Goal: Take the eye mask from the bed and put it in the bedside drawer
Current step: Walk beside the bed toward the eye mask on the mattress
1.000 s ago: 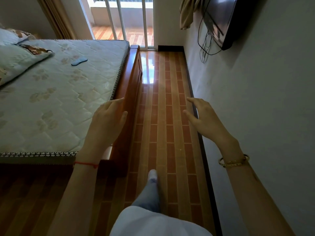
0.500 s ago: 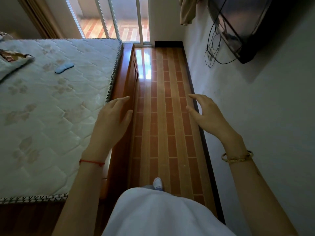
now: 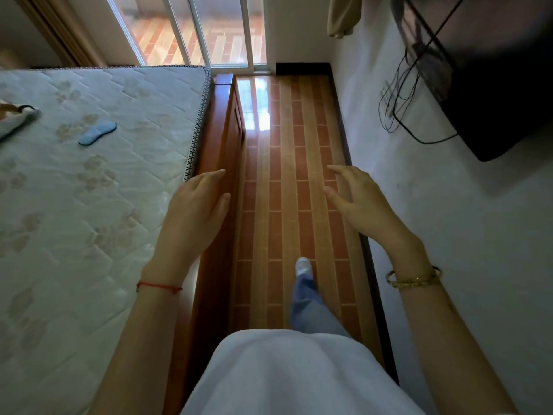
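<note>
A small blue eye mask (image 3: 97,132) lies flat on the pale quilted mattress (image 3: 89,205), toward its far left. My left hand (image 3: 196,205) hovers over the mattress's right edge and the wooden bed frame (image 3: 223,151), fingers apart and empty. My right hand (image 3: 362,205) is held out over the tiled floor near the wall, also empty with fingers spread. Both hands are well short of the mask. No bedside drawer is in view.
A narrow aisle of red-brown floor tiles (image 3: 287,175) runs between the bed and the white wall (image 3: 449,250). A dark wall-mounted TV (image 3: 490,85) with hanging cables juts out at upper right. Glass balcony doors (image 3: 209,31) stand ahead. A pillow corner (image 3: 18,121) lies at left.
I have walked forward along the aisle beside the bed; the eye mask and the TV are nearer now. Both hands stay raised and empty.
</note>
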The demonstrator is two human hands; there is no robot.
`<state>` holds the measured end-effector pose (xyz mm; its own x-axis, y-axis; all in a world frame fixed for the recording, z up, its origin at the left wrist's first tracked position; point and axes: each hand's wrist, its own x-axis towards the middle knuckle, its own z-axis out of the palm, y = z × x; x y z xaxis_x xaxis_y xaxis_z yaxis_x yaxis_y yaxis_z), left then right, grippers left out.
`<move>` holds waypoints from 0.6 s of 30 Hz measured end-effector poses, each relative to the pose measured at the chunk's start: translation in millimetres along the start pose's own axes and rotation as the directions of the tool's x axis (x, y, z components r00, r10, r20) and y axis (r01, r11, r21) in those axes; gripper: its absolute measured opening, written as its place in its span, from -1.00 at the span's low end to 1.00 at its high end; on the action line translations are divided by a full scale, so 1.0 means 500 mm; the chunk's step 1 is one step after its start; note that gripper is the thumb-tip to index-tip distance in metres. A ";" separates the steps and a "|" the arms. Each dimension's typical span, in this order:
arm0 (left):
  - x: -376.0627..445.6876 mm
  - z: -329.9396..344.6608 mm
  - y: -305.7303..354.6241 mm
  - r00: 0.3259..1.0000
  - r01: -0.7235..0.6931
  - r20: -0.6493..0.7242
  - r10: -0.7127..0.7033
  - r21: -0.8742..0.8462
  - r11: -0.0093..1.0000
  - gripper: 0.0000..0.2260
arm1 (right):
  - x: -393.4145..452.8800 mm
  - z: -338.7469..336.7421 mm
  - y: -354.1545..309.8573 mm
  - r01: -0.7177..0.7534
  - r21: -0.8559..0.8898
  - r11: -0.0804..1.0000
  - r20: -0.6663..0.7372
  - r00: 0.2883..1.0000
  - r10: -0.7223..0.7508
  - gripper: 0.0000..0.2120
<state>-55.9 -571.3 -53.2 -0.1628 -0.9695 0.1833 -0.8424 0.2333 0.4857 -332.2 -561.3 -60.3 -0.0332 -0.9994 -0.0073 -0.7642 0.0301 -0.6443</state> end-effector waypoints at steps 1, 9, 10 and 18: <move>0.032 0.008 -0.002 1.000 0.005 0.000 -0.005 0.005 1.000 -0.61 | 0.037 0.000 0.007 0.006 -0.005 1.000 0.004 1.000 -0.006 -0.53; 0.331 0.069 0.000 0.993 0.108 -0.053 -0.107 0.015 0.994 -0.62 | 0.381 -0.035 0.060 0.099 -0.016 0.995 0.080 0.992 -0.097 -0.55; 0.367 0.073 0.001 0.991 0.117 -0.064 -0.116 0.019 0.993 -0.62 | 0.428 -0.042 0.063 0.117 -0.011 0.993 0.090 0.989 -0.115 -0.55; 0.585 0.093 -0.023 0.957 0.245 -0.161 -0.242 -0.007 0.970 -0.62 | 0.762 -0.038 0.064 0.247 -0.040 0.968 0.138 0.961 -0.240 -0.57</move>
<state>-117.6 -861.1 -44.8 0.1311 -0.9720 0.1951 -0.8533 -0.0104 0.5214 -381.6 -940.7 -69.2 0.2402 -0.9698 0.0419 -0.7741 -0.2175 -0.5946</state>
